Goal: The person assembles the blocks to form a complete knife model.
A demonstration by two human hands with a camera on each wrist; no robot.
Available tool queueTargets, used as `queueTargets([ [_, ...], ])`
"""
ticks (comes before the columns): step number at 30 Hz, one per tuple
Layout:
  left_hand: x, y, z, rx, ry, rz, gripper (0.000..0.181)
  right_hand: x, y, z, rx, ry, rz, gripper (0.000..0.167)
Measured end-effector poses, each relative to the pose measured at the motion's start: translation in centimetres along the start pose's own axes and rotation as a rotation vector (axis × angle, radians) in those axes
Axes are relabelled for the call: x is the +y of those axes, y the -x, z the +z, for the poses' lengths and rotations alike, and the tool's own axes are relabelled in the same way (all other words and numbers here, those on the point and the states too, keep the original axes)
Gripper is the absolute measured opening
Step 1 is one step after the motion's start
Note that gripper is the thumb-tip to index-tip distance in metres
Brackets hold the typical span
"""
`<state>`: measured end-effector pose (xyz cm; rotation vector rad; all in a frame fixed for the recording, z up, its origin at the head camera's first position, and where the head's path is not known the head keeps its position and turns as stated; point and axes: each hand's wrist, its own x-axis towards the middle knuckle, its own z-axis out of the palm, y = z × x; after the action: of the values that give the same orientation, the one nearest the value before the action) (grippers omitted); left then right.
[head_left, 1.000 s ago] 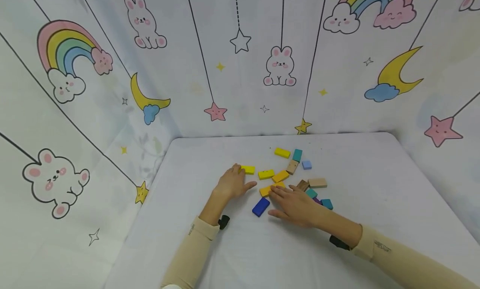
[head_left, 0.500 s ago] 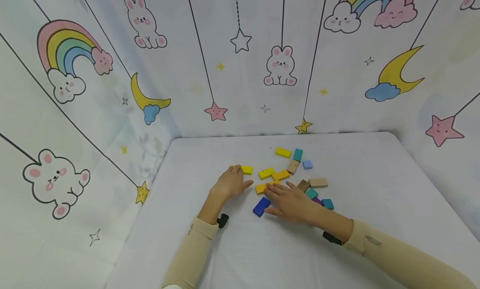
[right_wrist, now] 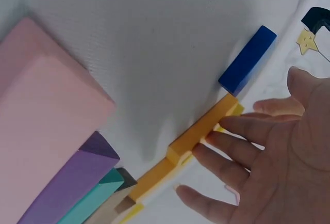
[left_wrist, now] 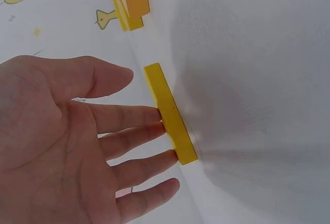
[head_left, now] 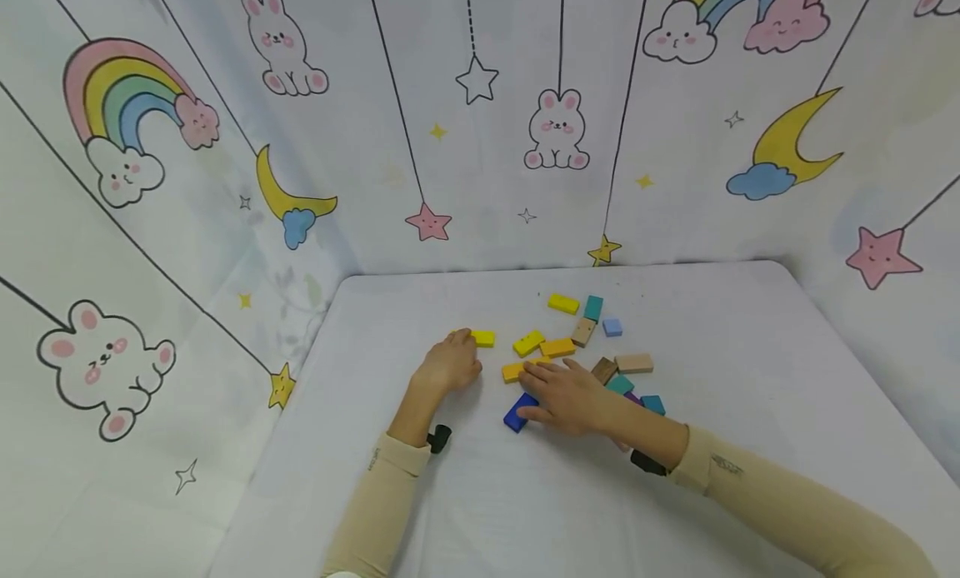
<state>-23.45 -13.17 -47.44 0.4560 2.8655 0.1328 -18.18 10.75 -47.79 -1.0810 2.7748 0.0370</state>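
In the left wrist view, fingertips of my left hand (left_wrist: 98, 136) touch one long side of a yellow block (left_wrist: 170, 113); the thumb stands apart from it. My right hand (right_wrist: 268, 152) has its fingers extended, tips against an orange block (right_wrist: 201, 128) in the right wrist view. In the head view the left hand (head_left: 448, 366) is beside the yellow block (head_left: 483, 338), and the right hand (head_left: 566, 397) partly covers the orange block (head_left: 513, 372). A blue block (head_left: 519, 413) lies by the right thumb. Neither hand is curled round a block.
Beyond the hands lie yellow blocks (head_left: 563, 303), a teal block (head_left: 593, 308) and a light blue block (head_left: 612, 327). Brown (head_left: 604, 371), beige (head_left: 634, 363) and more teal blocks (head_left: 652, 405) are right of centre. A pink block (right_wrist: 51, 105) looms near the right wrist camera.
Both hands have shifted left across the white surface, the left one with the yellow block and the right one with the orange block. The left thumb has come closer to its fingers.
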Motion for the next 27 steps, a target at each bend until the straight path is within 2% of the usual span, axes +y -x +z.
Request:
queueTargets([
  [15,-0.2,0.1,-0.1,0.006,0.016,-0.012,0.051,-0.1,-1.9,-0.3,-0.023,0.011,0.032,0.075],
  [27,-0.3,-0.1,-0.1,0.003,0.005,-0.016,0.053,-0.1,-3.4,-0.4,-0.005,0.05,0.062,0.077],
])
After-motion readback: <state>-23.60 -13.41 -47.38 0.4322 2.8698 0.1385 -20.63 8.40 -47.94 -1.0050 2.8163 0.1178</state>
